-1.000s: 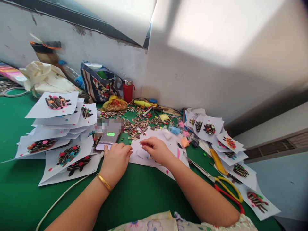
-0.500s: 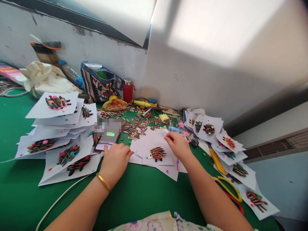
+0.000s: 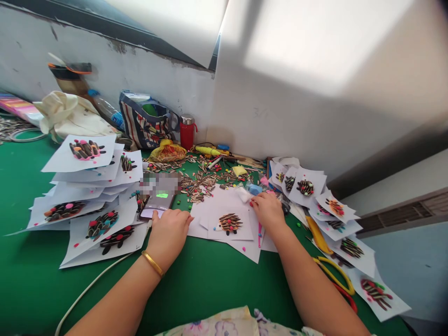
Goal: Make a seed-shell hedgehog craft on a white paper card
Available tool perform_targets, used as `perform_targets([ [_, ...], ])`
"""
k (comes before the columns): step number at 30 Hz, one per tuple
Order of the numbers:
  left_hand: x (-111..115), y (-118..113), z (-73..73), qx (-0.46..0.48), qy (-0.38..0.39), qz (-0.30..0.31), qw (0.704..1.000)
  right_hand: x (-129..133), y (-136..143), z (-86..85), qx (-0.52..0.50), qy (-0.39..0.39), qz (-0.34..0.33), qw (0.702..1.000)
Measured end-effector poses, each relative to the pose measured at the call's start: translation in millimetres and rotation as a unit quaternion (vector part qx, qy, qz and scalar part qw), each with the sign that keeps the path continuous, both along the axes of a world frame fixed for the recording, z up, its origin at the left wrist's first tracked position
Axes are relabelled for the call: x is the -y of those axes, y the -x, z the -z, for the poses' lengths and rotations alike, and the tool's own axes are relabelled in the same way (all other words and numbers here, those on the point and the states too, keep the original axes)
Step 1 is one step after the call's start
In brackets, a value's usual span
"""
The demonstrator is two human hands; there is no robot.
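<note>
My left hand (image 3: 170,233), with a gold bangle at its wrist, rests beside a phone (image 3: 160,200). Its fingers are drawn together, and what they hold, if anything, is hidden. A white sheet with a hedgehog of striped sunflower seeds (image 3: 231,221) lies between my hands, on top of other sheets (image 3: 199,214). The hedgehog has a pale face, a blue nose and red dots. My right hand (image 3: 269,212) is over the papers' right edge, fingers curled, contents hidden. By its fingertips lie a small white packet (image 3: 243,193) and a blue lump (image 3: 254,189). Under it is a thin pink tool (image 3: 259,233).
Stacked seed pictures stand left (image 3: 86,177) and more lie right (image 3: 350,247). Loose sunflower seeds (image 3: 199,182) spread behind the papers. Scissors (image 3: 336,275) and a yellow-handled tool (image 3: 318,235) lie right. A red flask (image 3: 187,133) and striped bag (image 3: 143,121) stand behind. A white cable (image 3: 94,280) crosses the left.
My right hand has moved slightly right and down, off the hedgehog sheet's upper corner. The white packet now shows clear of its fingers. My left hand has hardly moved.
</note>
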State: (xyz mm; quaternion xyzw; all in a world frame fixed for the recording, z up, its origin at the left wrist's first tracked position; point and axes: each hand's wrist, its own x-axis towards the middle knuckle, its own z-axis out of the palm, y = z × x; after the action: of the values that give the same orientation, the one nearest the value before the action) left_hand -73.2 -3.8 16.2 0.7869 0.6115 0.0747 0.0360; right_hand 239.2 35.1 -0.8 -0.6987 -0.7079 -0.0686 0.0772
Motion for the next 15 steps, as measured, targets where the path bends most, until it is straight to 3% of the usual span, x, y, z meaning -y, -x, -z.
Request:
perform_targets([
  [4,-0.6,0.9,0.5,0.016,0.009,0.001,1.000,10.1,-2.1,-2.9,-0.039,-0.052,-0.011,0.998],
  [8,-1.7,1.8,2.4,0.022,0.016,-0.002,1.000,26.4,3.3,-10.0,-0.098,-0.091,-0.064,0.989],
  [15,-2.3,1.7,6.3,0.018,0.013,-0.001,1.000,48.3,42.9,-21.0,-0.177,-0.120,-0.164,0.963],
])
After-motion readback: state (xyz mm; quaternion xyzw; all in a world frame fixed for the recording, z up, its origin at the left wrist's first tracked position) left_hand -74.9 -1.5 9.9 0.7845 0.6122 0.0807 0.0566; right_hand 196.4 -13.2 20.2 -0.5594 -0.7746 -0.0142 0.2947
